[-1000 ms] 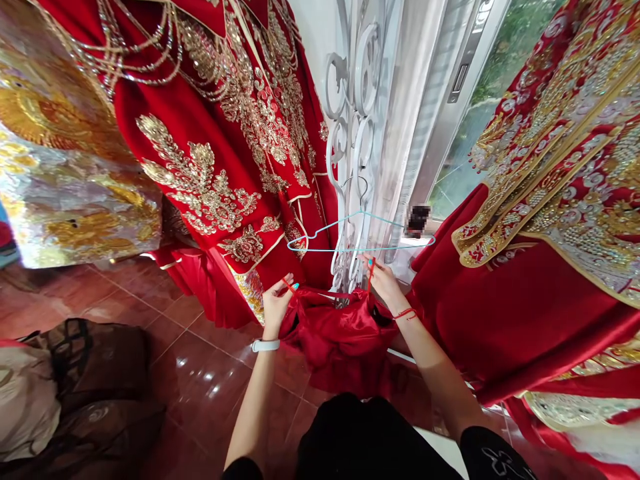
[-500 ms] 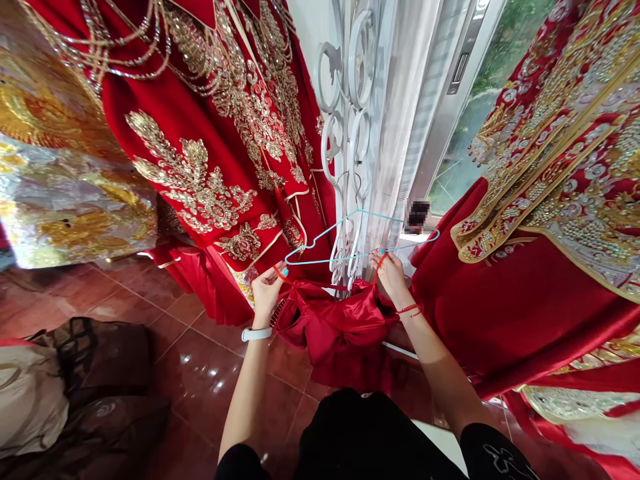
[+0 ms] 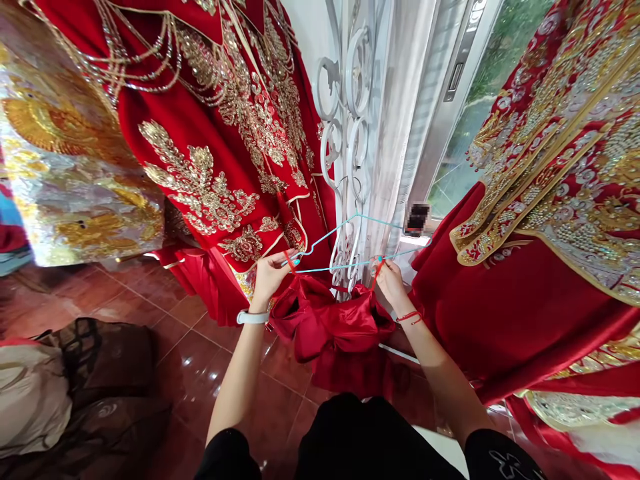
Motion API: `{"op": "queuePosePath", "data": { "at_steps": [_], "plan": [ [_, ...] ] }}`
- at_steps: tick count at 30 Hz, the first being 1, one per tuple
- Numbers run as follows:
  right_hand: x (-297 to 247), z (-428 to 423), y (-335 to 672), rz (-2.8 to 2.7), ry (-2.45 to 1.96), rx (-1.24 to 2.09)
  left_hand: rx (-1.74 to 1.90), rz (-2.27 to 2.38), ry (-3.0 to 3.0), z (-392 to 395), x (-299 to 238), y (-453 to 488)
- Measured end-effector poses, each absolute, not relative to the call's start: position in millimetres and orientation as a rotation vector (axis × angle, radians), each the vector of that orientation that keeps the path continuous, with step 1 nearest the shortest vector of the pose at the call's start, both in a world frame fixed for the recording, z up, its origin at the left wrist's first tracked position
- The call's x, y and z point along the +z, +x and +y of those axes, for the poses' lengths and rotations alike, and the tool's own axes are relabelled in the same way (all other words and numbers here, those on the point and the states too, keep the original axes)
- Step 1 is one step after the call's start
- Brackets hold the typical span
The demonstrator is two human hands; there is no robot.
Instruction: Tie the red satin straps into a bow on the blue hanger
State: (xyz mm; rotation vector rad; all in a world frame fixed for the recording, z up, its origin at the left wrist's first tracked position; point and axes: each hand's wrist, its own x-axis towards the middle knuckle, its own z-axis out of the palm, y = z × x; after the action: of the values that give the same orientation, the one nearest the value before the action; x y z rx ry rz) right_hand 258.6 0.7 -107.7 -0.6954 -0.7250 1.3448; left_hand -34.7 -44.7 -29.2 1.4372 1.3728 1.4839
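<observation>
The left hand (image 3: 270,275) pinched a thin red strap (image 3: 289,260) right at the left end of the blue hanger (image 3: 350,248). The right hand (image 3: 390,281) pinched the other strap (image 3: 377,272) at the bottom bar. The red satin garment (image 3: 333,323) hung bunched just under the hanger, which hooked on the white metal grille (image 3: 345,133). It looked like the straps were being looped on; next each loop needed slipping over a hanger end

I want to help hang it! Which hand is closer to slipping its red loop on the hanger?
Probably the left hand: its thin red strap already touches the light-blue wire hanger's notched end.
</observation>
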Motion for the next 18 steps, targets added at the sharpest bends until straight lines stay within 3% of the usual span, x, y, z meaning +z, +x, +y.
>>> {"op": "queuePosePath", "data": {
  "at_steps": [9,18],
  "plan": [
    [-110.3,-6.3,251.2,-0.694,-0.707,1.385,1.175,1.533,1.897,-34.0,3.5,-17.6],
    [-111.2,-2.2,258.7,-0.708,-0.718,1.300,0.838,1.682,2.214,-35.1,0.0,-12.2]
  ]
}}
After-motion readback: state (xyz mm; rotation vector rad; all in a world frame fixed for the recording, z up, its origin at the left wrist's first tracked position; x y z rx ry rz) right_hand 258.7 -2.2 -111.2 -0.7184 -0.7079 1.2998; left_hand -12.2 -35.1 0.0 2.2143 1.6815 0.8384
